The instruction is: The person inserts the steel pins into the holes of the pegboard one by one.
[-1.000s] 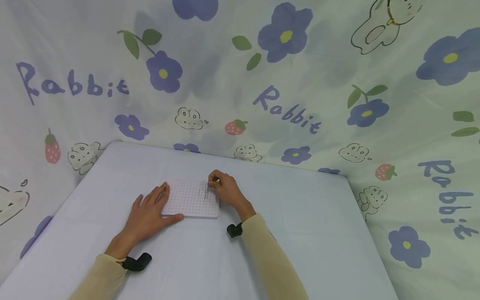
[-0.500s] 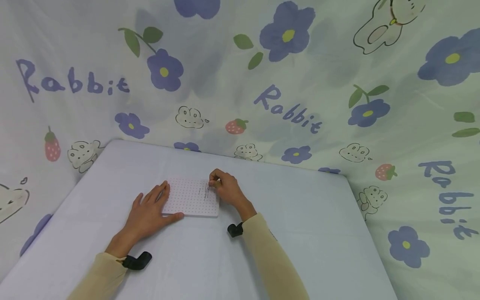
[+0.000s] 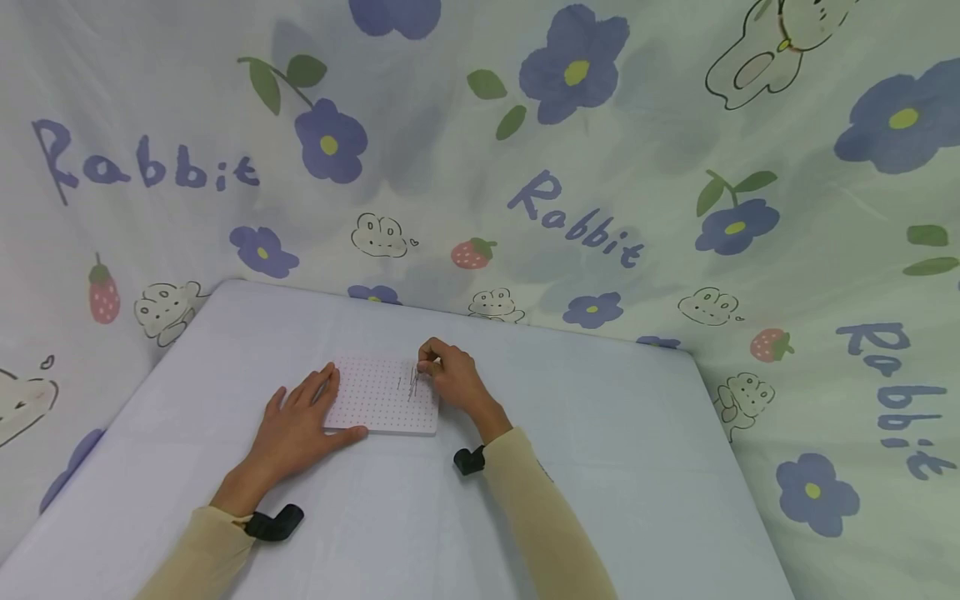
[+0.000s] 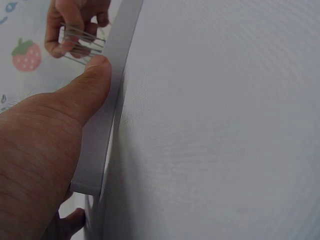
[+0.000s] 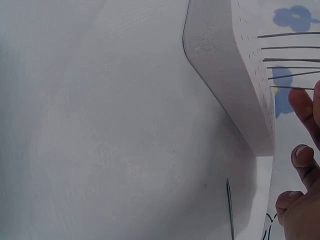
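A white board [image 3: 367, 404] with a grid of small dots lies on the table, and several thin metal pins [image 5: 290, 48] stand upright near its right end. My left hand [image 3: 296, 425] rests at the board's left side, fingers extended along the edge. Its thumb [image 4: 95, 80] lies along the front edge. At the upper right of the board, my right hand [image 3: 453, 379] pinches the top of one pin between thumb and index finger. The left wrist view shows those fingertips among the pin tops, the other fingers curled.
One loose pin [image 5: 230, 210] lies on the white tabletop [image 3: 600, 467] beside the board. Behind the table hangs a cloth [image 3: 420, 150] printed with flowers, rabbits and strawberries. Black wrist cameras [image 3: 274, 523] sit at both sleeve cuffs.
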Demonstrator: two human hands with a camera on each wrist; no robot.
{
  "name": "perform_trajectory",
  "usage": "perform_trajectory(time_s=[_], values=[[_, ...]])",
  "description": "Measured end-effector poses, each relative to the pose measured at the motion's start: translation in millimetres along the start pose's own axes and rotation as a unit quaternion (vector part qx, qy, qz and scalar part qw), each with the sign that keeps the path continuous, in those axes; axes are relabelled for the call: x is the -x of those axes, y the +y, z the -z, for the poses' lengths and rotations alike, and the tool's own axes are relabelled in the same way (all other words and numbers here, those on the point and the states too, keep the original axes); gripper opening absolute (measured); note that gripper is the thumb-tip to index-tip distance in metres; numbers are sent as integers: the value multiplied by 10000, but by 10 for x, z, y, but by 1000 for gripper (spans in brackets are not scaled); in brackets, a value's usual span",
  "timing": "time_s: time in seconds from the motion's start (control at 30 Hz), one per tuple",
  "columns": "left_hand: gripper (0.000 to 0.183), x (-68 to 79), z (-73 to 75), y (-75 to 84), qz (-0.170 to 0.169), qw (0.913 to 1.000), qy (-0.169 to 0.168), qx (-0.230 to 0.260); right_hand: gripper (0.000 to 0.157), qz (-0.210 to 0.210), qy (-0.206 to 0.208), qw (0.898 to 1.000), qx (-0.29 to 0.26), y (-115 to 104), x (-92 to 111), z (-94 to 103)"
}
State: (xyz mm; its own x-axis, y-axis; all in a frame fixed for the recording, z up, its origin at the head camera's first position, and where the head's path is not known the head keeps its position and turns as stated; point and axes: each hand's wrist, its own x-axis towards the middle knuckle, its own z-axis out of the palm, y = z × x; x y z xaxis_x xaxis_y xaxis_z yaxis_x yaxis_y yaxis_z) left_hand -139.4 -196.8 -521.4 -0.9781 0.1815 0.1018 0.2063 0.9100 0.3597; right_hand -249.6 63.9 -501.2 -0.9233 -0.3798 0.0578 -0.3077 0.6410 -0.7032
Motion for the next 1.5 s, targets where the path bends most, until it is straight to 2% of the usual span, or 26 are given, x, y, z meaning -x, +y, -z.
perform_trajectory(time_s=[0.6,0.8,1.0,1.2,1.37,1.5], values=[[113,1,-2,3,9,10000,-72,9,7,-141,-166,9996,190,16,44,-17],[113,0,-30,-10,3,10000,-91,-7,5,-426,-361,9984,-72,12,49,113],[112,13,-45,-23,0,10000,12,-48,9,-394,-482,9980,-111,87,2,345],[112,9,-48,-24,-23,10000,73,-20,11,-408,-902,9942,427,219,12,518],[112,10,-35,-25,8,10000,29,6,13,-478,-1471,9818,1100,303,84,537],[112,9,-16,-11,-18,10000,30,15,18,-502,-1667,9775,1194,321,131,536]])
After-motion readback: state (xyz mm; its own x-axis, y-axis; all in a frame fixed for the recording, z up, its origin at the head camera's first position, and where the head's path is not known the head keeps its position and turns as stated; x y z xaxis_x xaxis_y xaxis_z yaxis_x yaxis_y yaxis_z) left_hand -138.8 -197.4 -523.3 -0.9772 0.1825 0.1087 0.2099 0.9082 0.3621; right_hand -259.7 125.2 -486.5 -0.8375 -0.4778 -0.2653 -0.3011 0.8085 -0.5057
